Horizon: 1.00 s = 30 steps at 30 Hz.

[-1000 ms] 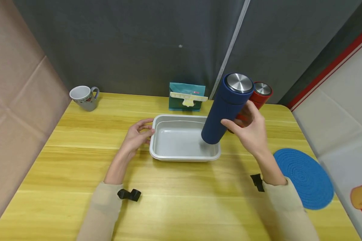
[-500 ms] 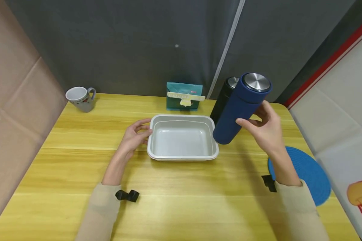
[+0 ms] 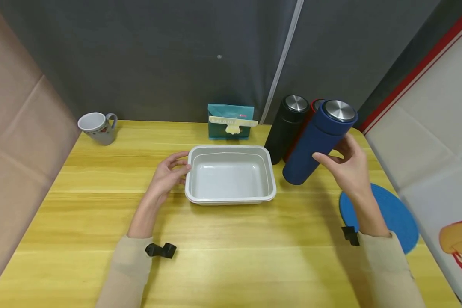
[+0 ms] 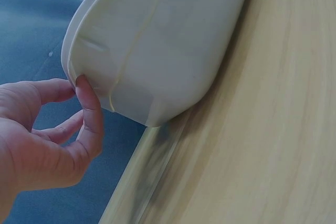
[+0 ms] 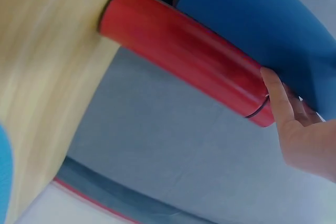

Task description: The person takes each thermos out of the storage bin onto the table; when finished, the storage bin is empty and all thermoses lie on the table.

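Observation:
In the head view my right hand (image 3: 349, 164) grips a blue thermos (image 3: 315, 145) with a steel-topped lid, thumb on the near side. Its base appears off the table, just right of a light grey rectangular plastic container (image 3: 231, 177). My left hand (image 3: 168, 174) pinches the container's left rim; the left wrist view shows thumb and index finger (image 4: 90, 111) at that edge. Behind the blue thermos stand a black thermos (image 3: 286, 128) and a red thermos, mostly hidden in the head view. The right wrist view shows the red thermos (image 5: 184, 51) beside the blue one, close to my fingers.
A teal packet (image 3: 231, 112) with a cream clip (image 3: 232, 125) stands at the back, behind the container. A patterned mug (image 3: 99, 128) sits at the back left corner. At the right lies a round blue placemat (image 3: 398, 218), partly under my right forearm. A grey curtain (image 3: 158, 60) closes off the back.
My right hand has carried the blue thermos rightward, from over the container's right end to beside it, uncovering the black thermos. My left hand stays at the container's rim.

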### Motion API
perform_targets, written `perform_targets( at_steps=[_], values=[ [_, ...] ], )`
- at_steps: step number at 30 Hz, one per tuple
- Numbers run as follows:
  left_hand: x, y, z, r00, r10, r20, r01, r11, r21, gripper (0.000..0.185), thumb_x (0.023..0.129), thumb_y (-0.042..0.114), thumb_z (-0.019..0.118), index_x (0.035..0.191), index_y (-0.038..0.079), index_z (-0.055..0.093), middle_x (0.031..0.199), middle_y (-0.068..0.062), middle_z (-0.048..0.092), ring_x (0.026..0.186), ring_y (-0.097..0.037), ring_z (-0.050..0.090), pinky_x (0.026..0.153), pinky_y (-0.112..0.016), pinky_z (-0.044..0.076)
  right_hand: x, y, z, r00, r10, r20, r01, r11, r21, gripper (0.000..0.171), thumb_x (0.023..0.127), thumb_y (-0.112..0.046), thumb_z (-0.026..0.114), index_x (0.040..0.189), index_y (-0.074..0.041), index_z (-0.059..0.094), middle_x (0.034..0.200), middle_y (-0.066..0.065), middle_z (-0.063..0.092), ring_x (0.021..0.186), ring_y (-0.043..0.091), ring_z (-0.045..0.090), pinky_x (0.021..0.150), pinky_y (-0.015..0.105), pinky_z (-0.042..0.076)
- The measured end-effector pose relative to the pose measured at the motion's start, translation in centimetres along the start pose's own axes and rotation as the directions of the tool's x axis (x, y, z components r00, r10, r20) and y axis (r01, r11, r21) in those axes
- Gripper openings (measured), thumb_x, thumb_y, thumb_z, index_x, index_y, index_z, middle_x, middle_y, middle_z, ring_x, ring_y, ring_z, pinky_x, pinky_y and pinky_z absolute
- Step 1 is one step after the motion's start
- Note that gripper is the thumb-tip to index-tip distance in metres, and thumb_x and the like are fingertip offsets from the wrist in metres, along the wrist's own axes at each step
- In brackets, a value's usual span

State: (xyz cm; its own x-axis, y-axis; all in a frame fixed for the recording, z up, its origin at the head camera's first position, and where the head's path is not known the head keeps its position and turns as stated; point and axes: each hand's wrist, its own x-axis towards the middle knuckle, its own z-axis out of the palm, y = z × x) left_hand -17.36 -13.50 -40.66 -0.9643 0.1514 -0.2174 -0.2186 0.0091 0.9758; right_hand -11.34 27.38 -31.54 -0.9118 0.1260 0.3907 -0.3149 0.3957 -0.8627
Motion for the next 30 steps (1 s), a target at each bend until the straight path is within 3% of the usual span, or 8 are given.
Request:
perform_targets(
  at_steps=[8, 15, 24, 30],
  values=[
    [-0.2, 0.1, -0.2, 1.000, 0.002, 0.001, -0.002, 1.000, 0.006, 0.051, 0.092, 0.007, 0.065, 0.140, 0.006, 0.047, 0.119, -0.014, 0.050, 0.080, -0.016, 0.062, 0.068, -0.031, 0.057, 0.0, 2.0, -1.2, 0.996, 0.073, -0.044, -0.076, 0.995, -0.062, 0.060, 0.085, -0.003, 0.073, 0.139, -0.014, 0.049, 0.120, -0.001, 0.057, 0.106, 0.013, 0.055, 0.078, 0.013, 0.051],
    [-0.3, 0.0, -0.2, 1.000, -0.003, -0.001, 0.003, 1.000, 0.001, 0.050, 0.092, 0.006, 0.064, 0.140, 0.006, 0.047, 0.119, -0.014, 0.050, 0.078, -0.013, 0.062, 0.067, -0.031, 0.057, 0.3, 3.4, -2.4, 0.993, 0.078, -0.092, -0.085, 0.994, -0.074, 0.060, 0.084, -0.002, 0.073, 0.138, -0.015, 0.051, 0.118, -0.001, 0.057, 0.106, 0.013, 0.055, 0.076, 0.013, 0.050],
    [-0.2, 0.1, -0.2, 1.000, 0.003, -0.004, -0.003, 1.000, -0.002, 0.050, 0.092, 0.006, 0.065, 0.140, 0.007, 0.048, 0.120, -0.014, 0.050, 0.079, -0.013, 0.062, 0.067, -0.031, 0.057, 1.1, 5.7, -3.8, 0.976, 0.152, -0.158, -0.175, 0.973, -0.147, 0.059, 0.085, -0.012, 0.075, 0.138, -0.017, 0.050, 0.118, -0.006, 0.054, 0.105, 0.010, 0.052, 0.077, 0.013, 0.047],
    [-0.2, 0.2, -0.1, 1.000, 0.000, -0.005, 0.000, 1.000, -0.002, 0.050, 0.092, 0.006, 0.065, 0.140, 0.007, 0.048, 0.119, -0.014, 0.050, 0.078, -0.013, 0.062, 0.067, -0.031, 0.057, 2.2, 6.9, -4.1, 0.963, 0.180, -0.199, -0.211, 0.966, -0.149, 0.061, 0.083, -0.015, 0.077, 0.138, -0.018, 0.050, 0.119, -0.007, 0.054, 0.105, 0.008, 0.052, 0.085, 0.019, 0.045]
  ],
)
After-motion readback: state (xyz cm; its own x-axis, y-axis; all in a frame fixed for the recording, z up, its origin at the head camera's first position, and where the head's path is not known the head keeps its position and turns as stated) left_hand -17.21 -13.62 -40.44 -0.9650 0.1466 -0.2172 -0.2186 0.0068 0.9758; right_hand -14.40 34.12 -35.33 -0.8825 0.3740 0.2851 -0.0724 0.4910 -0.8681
